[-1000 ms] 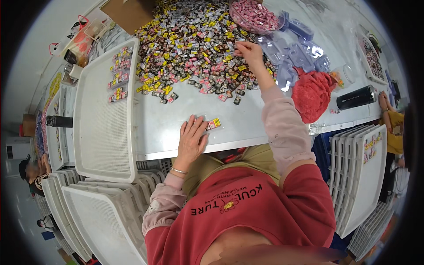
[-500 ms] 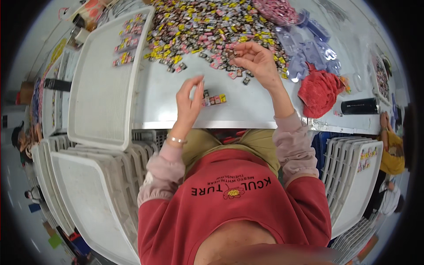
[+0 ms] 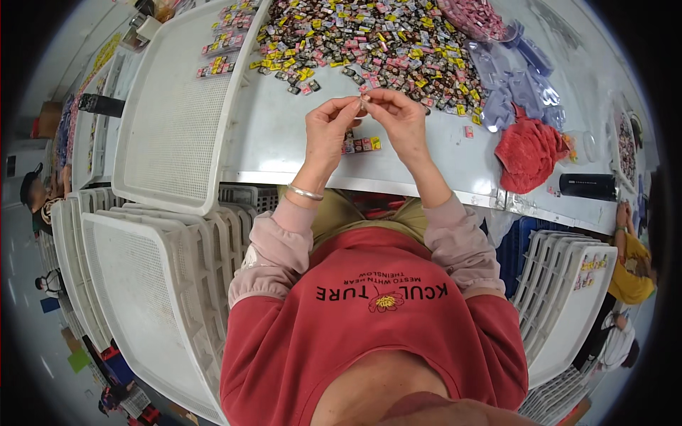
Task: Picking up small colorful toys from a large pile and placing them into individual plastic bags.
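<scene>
Just above the table's front part, my left hand (image 3: 327, 136) and my right hand (image 3: 402, 126) meet fingertip to fingertip. Both are closed in a pinch around a small pinkish piece (image 3: 365, 100), partly covered by the fingers. Below them on the table lies a short row of small coloured blocks (image 3: 367, 145), its left end hidden by my left hand. Beyond my hands spreads a large loose pile of small black, pink and yellow blocks (image 3: 376, 50). A single pink block (image 3: 468, 132) lies apart, to the right of my right hand.
To the left, a white mesh tray (image 3: 170, 121) holds several block rows (image 3: 217, 67). Clear purplish plastic pieces (image 3: 501, 89), a red cloth (image 3: 529, 155) and a black cylinder (image 3: 588, 186) lie to the right. Stacked white trays (image 3: 135, 270) stand beside me. Other people sit farther off.
My right hand has come back from the pile toward me and now meets my left hand. My left hand has risen from beside the block row, its fingers now pinched.
</scene>
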Tool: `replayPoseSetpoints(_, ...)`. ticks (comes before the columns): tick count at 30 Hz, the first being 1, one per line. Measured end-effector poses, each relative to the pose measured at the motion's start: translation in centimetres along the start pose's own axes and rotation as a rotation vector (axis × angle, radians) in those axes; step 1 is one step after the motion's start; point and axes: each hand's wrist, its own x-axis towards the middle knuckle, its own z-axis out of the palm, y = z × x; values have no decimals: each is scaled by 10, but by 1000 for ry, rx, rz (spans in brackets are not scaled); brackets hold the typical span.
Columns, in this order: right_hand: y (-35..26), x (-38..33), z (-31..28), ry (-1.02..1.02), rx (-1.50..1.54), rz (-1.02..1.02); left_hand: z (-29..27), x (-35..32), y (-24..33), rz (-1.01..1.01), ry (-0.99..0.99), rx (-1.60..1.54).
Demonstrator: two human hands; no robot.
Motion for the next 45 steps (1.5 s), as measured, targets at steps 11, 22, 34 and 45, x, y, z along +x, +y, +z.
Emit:
replayPoseSetpoints(11,19,13,-41,-282,-376,474,-63,-21,-24,587,-158,1041)
replayPoseSetpoints(22,42,-3,-14,-249,-963,-179,-61,-26,-45,706,-301,1300)
replayPoseSetpoints(34,29,-20,-8,-340,-1162,-262,-60,-29,-43,687,-301,1284)
replayPoseSetpoints(45,41,-5,-38,-319,-779,-158,-64,-37,-39,616,-307,1313)
